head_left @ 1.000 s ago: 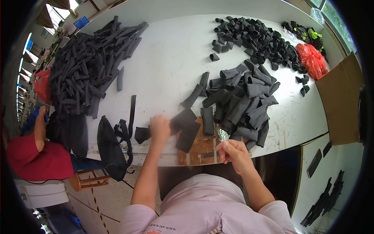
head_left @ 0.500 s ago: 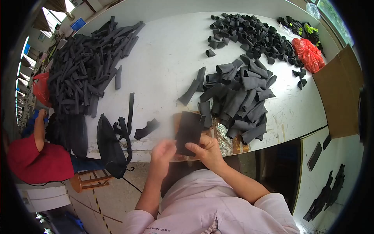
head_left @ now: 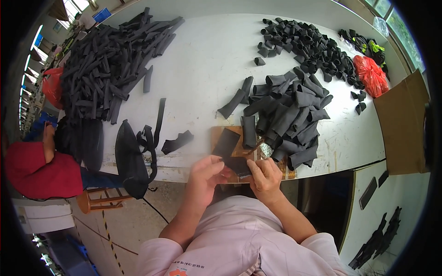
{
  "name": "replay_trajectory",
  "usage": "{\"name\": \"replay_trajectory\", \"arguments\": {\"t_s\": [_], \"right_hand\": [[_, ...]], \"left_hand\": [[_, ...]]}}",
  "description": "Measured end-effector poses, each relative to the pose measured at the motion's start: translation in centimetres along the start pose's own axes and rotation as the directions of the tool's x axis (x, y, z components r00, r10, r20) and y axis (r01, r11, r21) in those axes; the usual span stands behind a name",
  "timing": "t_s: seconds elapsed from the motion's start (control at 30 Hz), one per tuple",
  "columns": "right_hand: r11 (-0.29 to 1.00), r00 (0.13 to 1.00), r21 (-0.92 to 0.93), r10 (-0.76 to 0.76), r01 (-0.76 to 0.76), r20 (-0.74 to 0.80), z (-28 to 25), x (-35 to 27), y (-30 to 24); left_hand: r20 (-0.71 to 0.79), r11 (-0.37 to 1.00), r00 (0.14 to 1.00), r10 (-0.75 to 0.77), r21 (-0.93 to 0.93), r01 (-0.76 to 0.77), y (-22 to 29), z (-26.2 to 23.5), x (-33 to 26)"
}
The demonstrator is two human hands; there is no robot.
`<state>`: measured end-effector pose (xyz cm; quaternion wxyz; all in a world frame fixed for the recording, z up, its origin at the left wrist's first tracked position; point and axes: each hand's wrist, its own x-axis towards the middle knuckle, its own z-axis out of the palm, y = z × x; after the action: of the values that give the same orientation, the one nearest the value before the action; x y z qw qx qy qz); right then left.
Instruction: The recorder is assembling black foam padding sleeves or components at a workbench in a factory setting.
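Note:
At the table's front edge, a dark fabric piece (head_left: 238, 165) stretches between my hands. The fingers of my left hand (head_left: 206, 177) are closed on its left end. My right hand (head_left: 266, 178) pinches its right end between thumb and fingers. Just beyond, a flat black rectangular piece (head_left: 226, 143) lies tilted on a brown taped board (head_left: 216, 133). Whether it joins the held piece cannot be made out. To the right of the board is a heap of dark grey fabric tubes (head_left: 287, 115), one tube lying against the board.
Long dark strips (head_left: 101, 64) pile up at the far left; small black rings (head_left: 308, 46) cluster at the far right. A black strapped bag (head_left: 131, 158) overhangs the front edge. Red plastic bag (head_left: 369, 76) and cardboard (head_left: 400, 124) stand right. A person in red (head_left: 43, 170) sits left.
The upright dark piece formerly in my right hand is lower and turned sideways, now held by both hands. A flat piece shows on the board. The view has shifted slightly.

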<state>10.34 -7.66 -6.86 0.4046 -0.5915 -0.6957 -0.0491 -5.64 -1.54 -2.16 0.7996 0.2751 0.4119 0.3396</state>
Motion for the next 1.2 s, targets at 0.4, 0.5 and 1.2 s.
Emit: {"name": "replay_trajectory", "arguments": {"t_s": [0.4,0.5,1.2], "right_hand": [[0.945,0.97,0.298,0.061,-0.132,0.236,-1.3,1.8,-0.6],[0.861,0.959,0.45,0.133,-0.237,0.25,-1.7,2.5,-1.6],[0.382,0.699,0.609,0.557,-0.695,0.448,1.2,3.1,-1.8]], "left_hand": [[-0.06,0.944,0.984,0.165,0.298,-0.14,-1.6,-0.9,0.6],[0.03,0.8,0.935,0.352,0.509,-0.318,-1.8,0.5,-0.1],[0.187,0.996,0.981,0.053,-0.084,-0.038,-1.6,-1.8,1.8]]}}
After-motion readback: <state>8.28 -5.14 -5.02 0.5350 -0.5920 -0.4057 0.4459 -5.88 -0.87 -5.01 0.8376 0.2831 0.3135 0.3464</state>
